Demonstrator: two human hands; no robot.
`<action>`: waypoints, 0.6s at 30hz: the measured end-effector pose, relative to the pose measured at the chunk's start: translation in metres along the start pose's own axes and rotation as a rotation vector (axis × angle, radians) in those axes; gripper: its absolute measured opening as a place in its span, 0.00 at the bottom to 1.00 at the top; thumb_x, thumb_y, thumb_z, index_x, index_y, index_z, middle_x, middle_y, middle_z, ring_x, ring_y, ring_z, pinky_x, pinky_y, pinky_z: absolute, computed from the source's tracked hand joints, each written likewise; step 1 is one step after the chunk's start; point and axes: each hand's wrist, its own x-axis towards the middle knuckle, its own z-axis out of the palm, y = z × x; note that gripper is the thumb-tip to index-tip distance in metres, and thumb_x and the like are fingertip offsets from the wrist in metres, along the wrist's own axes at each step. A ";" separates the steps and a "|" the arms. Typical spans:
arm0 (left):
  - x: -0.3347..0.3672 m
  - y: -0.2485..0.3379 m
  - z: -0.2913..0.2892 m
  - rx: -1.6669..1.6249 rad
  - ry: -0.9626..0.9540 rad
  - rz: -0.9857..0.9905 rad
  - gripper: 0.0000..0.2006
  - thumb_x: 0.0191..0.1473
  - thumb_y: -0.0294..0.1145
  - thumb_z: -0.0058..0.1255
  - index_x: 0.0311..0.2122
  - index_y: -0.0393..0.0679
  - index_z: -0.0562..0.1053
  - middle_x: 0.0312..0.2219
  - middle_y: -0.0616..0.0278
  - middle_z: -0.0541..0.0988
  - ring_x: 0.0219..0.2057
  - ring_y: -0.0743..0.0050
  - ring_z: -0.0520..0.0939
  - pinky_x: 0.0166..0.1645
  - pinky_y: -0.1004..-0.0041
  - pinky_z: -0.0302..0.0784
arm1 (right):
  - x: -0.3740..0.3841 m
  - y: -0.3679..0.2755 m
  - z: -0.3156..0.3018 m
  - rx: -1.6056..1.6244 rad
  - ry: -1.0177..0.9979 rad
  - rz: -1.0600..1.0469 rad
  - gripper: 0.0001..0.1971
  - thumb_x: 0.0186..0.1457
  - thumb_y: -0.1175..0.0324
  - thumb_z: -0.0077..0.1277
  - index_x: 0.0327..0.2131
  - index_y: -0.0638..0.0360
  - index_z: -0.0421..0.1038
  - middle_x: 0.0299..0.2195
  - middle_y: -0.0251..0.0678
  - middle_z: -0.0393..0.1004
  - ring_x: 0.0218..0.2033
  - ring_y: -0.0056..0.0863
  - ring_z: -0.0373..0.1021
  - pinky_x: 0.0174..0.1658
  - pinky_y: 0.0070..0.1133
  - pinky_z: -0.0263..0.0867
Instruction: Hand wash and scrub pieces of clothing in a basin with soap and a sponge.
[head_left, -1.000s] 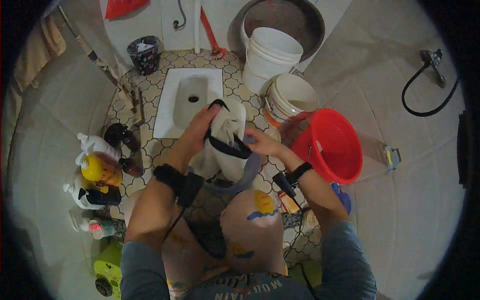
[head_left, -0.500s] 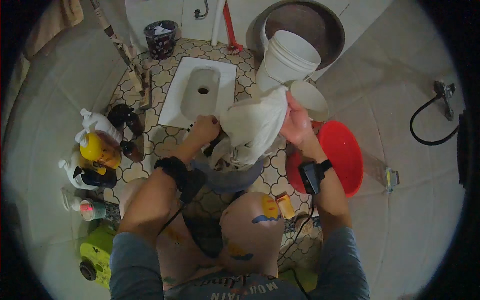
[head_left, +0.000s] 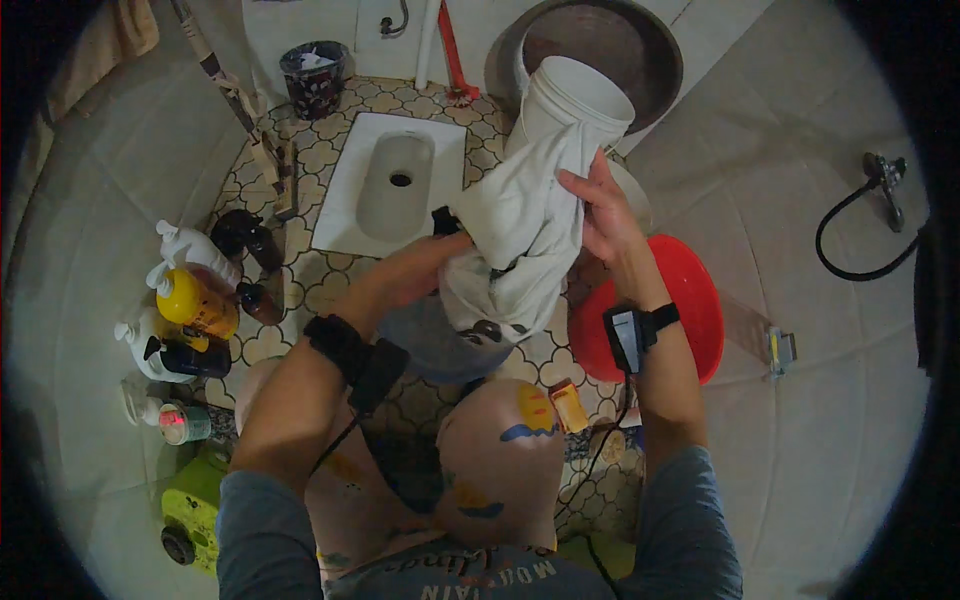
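**Pale garment raised higher at its right end; left hand shifted in toward it**

Bottles (head_left: 200,300) stand bunched along the tiled floor's left edge, probably parked there to leave working space. Squat toilet (head_left: 335,205) next, its near right corner just beyond the left hand (head_left: 432,260). That hand is tucked against the cloth, a black strip (head_left: 445,220) above it; fingers hidden, so cannot tell whether they grip.

Garment (head_left: 520,220) hangs above the grey-blue basin (head_left: 435,352), covering its far and right edges; likely held there so any drips land inside. Off-white, limp, heavily creased, looks damp. Dark printed patches show at its lower end; cannot tell if that end touches the basin.

Right hand (head_left: 610,220) raised, thumb across the garment's right margin, fingers pointing up, seemingly to spread the cloth; pinch unclear. White bucket (head_left: 545,115) behind the cloth. Red tub (head_left: 700,300) beneath the right forearm, perhaps kept within reach.
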 end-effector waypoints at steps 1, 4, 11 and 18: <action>-0.005 0.002 -0.010 0.051 0.000 -0.031 0.22 0.51 0.45 0.46 0.46 0.38 0.66 0.42 0.60 0.72 0.42 0.67 0.74 0.47 0.69 0.69 | 0.002 0.006 -0.008 -0.023 0.034 0.012 0.33 0.46 0.82 0.45 0.57 0.55 0.46 0.49 0.36 0.61 0.50 0.30 0.59 0.52 0.28 0.59; -0.008 0.009 -0.017 0.044 0.045 -0.077 0.21 0.53 0.44 0.44 0.45 0.37 0.66 0.40 0.61 0.73 0.41 0.72 0.74 0.44 0.71 0.71 | 0.002 0.022 -0.050 -0.188 0.174 0.048 0.27 0.48 0.79 0.44 0.53 0.57 0.53 0.46 0.37 0.65 0.46 0.31 0.63 0.48 0.26 0.61; 0.001 0.023 -0.010 -0.182 0.057 0.192 0.19 0.55 0.43 0.41 0.46 0.39 0.65 0.40 0.62 0.73 0.40 0.74 0.74 0.45 0.74 0.70 | -0.020 0.070 -0.139 -1.432 0.273 0.443 0.14 0.48 0.63 0.49 0.34 0.65 0.71 0.31 0.45 0.73 0.32 0.34 0.70 0.35 0.23 0.64; 0.004 0.006 0.003 -0.068 0.046 0.216 0.20 0.56 0.43 0.39 0.48 0.40 0.64 0.40 0.64 0.72 0.41 0.76 0.73 0.45 0.74 0.69 | -0.028 0.090 -0.015 -0.628 -0.263 0.120 0.08 0.50 0.68 0.46 0.32 0.63 0.70 0.25 0.37 0.72 0.28 0.24 0.69 0.34 0.23 0.65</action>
